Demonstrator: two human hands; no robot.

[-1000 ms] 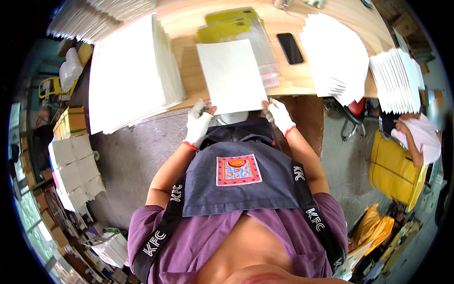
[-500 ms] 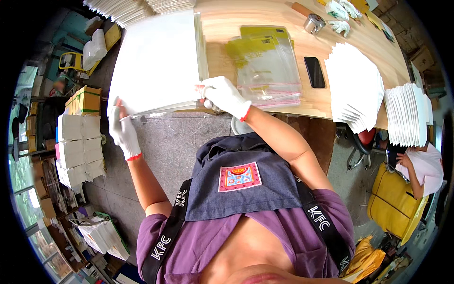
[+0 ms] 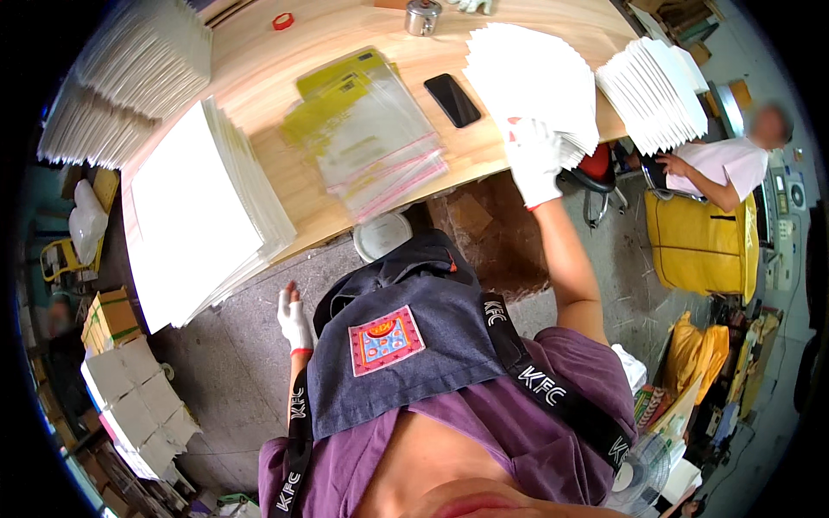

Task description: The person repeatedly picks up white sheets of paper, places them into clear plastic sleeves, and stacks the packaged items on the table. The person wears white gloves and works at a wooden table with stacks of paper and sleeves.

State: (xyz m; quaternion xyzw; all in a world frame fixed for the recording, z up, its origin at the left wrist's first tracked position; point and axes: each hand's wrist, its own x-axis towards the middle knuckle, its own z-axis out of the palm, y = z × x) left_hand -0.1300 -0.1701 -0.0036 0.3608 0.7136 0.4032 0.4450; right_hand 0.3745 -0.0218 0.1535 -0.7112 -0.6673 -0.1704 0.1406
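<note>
My right hand (image 3: 534, 164), in a white glove with a red cuff, reaches to the near edge of a fanned stack of white sheets (image 3: 531, 78). Its fingers lie stretched over the paper, white on white; no lifted sheet shows. My left hand (image 3: 295, 321), gloved the same way with bare fingertips, hangs beside the apron (image 3: 337, 380) below the table edge. Its fingers point up and hold nothing. Nearest to it on the table is a pile of large white sheets in clear sleeves (image 3: 194, 216). Clear plastic bags with yellow-green print (image 3: 363, 129) lie in the middle.
A black phone (image 3: 452, 100) lies between bags and fanned stack. Another white stack (image 3: 652, 91) stands at the table's right end, tall paper piles (image 3: 142, 69) at the left. A metal cup (image 3: 423, 17) and red tape roll (image 3: 282, 22) sit far back. A person (image 3: 717, 168) sits at right.
My right hand has left the large sheet pile and swung right to the fanned stack. My left hand has let go of the pile and dropped beside the apron. The view has turned right.
</note>
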